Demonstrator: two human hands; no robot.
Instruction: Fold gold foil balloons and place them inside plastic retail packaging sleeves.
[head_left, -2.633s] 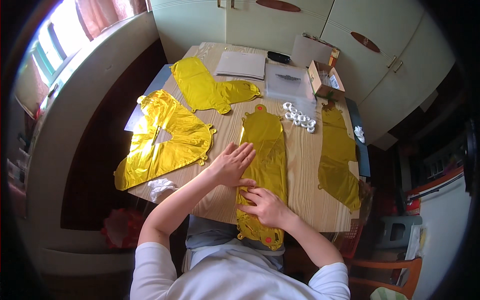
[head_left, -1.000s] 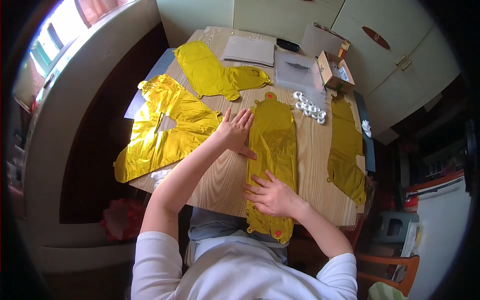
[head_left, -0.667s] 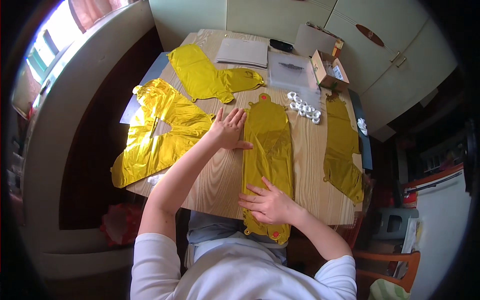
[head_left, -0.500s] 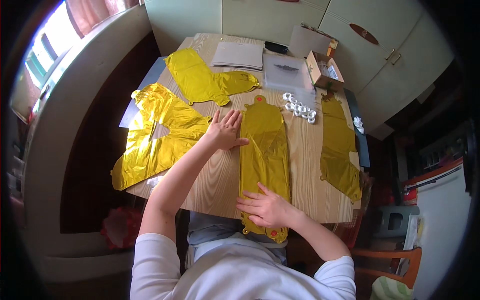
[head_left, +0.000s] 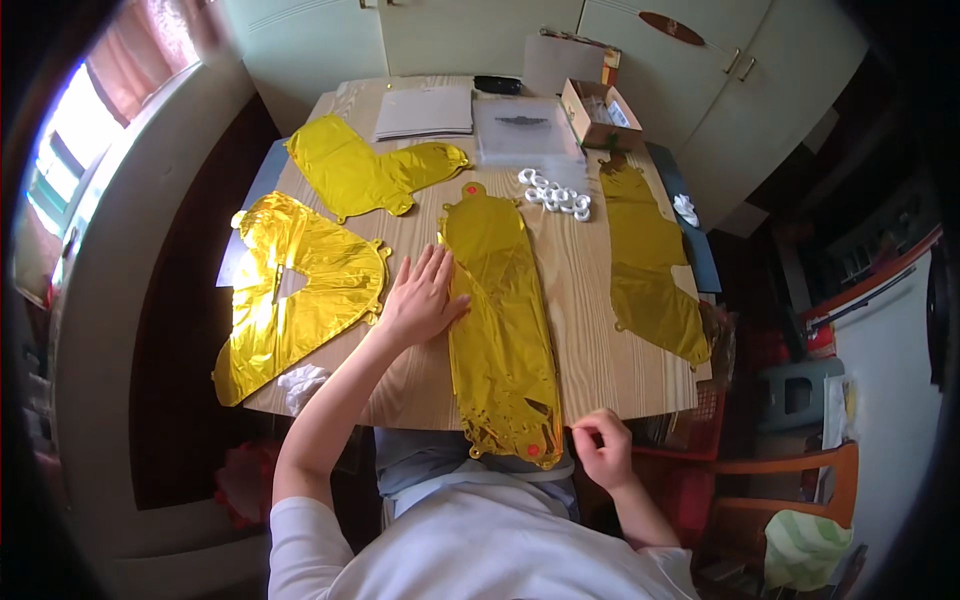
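A long, flat gold foil balloon (head_left: 495,300) lies lengthwise on the table, with red dots at its far and near ends. Its near end is crinkled and hangs over the front edge. My left hand (head_left: 424,300) rests along the balloon's left side, fingers stretched out and pointing away from me. Just right of the near end, at the table's front edge, my right hand (head_left: 603,447) is curled closed, apart from the balloon, and nothing shows in its fingers.
Other gold foil balloons lie at the left (head_left: 335,280), far left (head_left: 370,165) and right (head_left: 650,260). White rings (head_left: 560,195) sit beyond the middle, near a clear plastic sheet (head_left: 530,145), white sheets (head_left: 425,112) and a cardboard box (head_left: 600,115). Crumpled white tissue (head_left: 302,386) lies beside my left forearm.
My right hand has left the balloon, moved right to the table edge and curled its fingers. My left hand has slid nearer along the balloon's left side. The view has shifted.
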